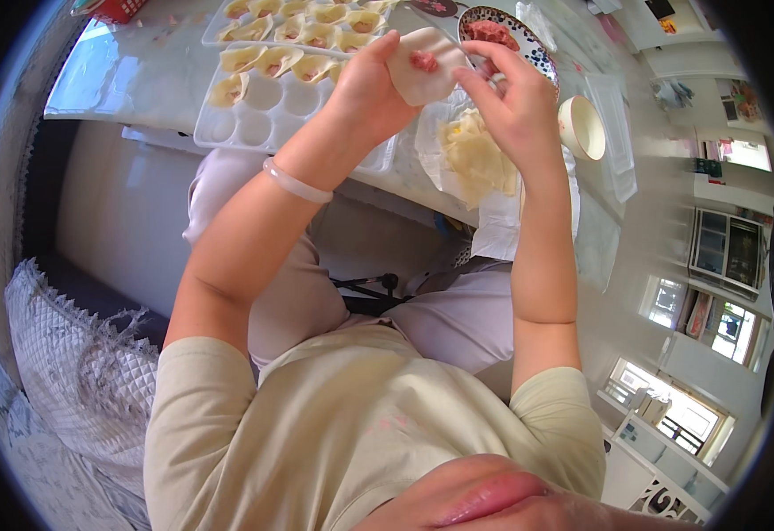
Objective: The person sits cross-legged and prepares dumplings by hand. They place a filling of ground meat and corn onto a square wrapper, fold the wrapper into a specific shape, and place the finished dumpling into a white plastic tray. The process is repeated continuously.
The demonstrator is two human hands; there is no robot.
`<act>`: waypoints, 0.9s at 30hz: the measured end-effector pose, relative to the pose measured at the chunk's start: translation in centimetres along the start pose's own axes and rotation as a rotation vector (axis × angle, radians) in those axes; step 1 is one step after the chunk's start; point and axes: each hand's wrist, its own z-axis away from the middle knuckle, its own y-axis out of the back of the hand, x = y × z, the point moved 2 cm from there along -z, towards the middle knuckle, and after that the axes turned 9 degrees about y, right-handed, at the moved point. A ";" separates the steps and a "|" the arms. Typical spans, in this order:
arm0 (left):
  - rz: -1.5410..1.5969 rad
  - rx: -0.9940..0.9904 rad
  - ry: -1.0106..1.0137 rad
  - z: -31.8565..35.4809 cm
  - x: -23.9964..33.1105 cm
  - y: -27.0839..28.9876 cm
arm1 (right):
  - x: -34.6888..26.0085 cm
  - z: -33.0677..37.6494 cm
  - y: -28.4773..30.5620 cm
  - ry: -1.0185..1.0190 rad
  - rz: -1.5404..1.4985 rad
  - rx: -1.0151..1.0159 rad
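My left hand (371,93) holds a thin pale wonton wrapper (424,87) up over the table, its thumb along the left edge. A small lump of pink minced meat (423,61) sits on the wrapper. At the wrapper's right edge is my right hand (521,104), its thumb and fingers pinched together. A slim object shows in part between those fingers, too hidden to name. Below the hands lies a loose pile of yellowish wrappers (475,159) on white paper. Beyond them stands a patterned plate (542,64) with more minced meat (490,34).
A white plastic tray (219,128) with round hollows holds several filled wontons in its far part. Another tray (212,35) of wontons lies behind it. To the right stand a white bowl (583,128) and a clear plastic container (617,146). A red basket (119,9) is at far left.
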 end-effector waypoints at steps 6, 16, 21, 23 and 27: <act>-0.107 0.330 -0.098 0.1 -0.5 -3.3 | -1.0 3.9 -0.9 0.081 0.274 0.042; 0.006 0.345 -0.134 0.0 -0.2 -1.8 | -0.6 5.9 -0.6 0.046 0.497 -0.043; 0.178 -0.138 -0.048 -0.2 1.2 2.1 | 0.8 7.4 1.2 -0.020 0.183 -0.004; -0.029 0.264 -0.153 0.1 1.3 -1.3 | 2.6 8.1 3.2 -0.171 0.122 0.039; -0.212 0.363 -0.150 0.1 0.4 -4.0 | 8.9 6.5 6.5 -0.360 0.418 0.047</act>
